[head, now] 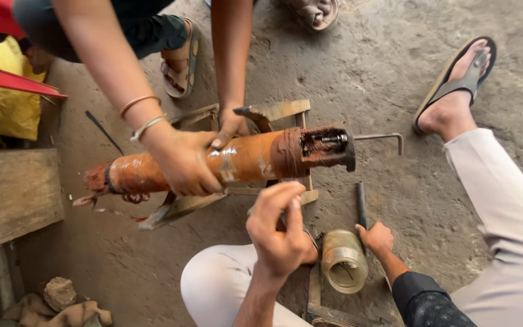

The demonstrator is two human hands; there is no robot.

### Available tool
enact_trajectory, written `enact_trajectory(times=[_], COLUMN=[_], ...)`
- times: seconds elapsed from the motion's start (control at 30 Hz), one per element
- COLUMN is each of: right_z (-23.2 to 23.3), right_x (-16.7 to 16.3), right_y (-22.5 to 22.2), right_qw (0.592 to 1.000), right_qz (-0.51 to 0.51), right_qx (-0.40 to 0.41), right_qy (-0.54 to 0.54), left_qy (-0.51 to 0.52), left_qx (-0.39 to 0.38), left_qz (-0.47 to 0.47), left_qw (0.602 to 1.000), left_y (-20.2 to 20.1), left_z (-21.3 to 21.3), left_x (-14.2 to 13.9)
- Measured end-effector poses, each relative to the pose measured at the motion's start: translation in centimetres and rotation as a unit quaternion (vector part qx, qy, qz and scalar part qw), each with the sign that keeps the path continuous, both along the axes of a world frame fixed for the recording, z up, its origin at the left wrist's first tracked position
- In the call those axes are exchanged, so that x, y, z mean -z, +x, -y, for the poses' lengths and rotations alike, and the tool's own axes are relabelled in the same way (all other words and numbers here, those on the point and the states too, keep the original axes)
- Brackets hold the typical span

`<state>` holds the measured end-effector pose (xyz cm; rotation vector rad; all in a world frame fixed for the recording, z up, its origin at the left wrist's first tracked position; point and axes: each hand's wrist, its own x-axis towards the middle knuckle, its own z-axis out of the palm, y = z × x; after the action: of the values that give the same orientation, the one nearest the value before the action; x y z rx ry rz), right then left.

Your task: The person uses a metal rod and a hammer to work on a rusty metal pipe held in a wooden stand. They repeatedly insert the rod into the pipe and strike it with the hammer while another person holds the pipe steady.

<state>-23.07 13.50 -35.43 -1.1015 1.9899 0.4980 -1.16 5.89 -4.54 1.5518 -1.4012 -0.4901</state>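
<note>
- Rusty orange cylinder lies mid-frame on a metal stand, steadied by a co-worker's hands.
- Left hand, fingers curled, just below it; whether it holds anything cannot be told.
- Right hand rests loosely open on the ground, beside a brass sleeve.

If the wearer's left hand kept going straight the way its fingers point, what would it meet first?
Most likely the rusty orange cylinder lying on its metal stand: the left hand points up at it, just short. Depth is unclear.
</note>
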Motion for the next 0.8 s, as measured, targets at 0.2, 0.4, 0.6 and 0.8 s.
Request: enact_trajectory(times=[0.2,0.4,0.6,0.8], right_z=[0.5,0.5,4.3,6.4], right_x=[1.9,0.3,-4.4,-13.7], right_y=[0.7,-0.9,-2.6,-4.8], right_qw=[0.998,0.996,0.93,0.713], right_qz=[0.026,0.029,0.074,0.407], right_qx=[-0.027,0.06,0.229,0.452], right_qy=[0.047,-0.055,-0.277,-0.35], left_qy=[0.004,0.023,0.063,0.187], left_qx=[0.032,0.08,0.113,0.014], left_qz=[0.04,-0.041,-0.13,-0.335], left_qw=[0.999,0.996,0.983,0.923], left_y=[-0.2,-2.9,-6.6,-10.0], left_z=[-0.2,-1.6,-3.1,-3.8], left_x=[0.2,-0.1,0.6,8.3])
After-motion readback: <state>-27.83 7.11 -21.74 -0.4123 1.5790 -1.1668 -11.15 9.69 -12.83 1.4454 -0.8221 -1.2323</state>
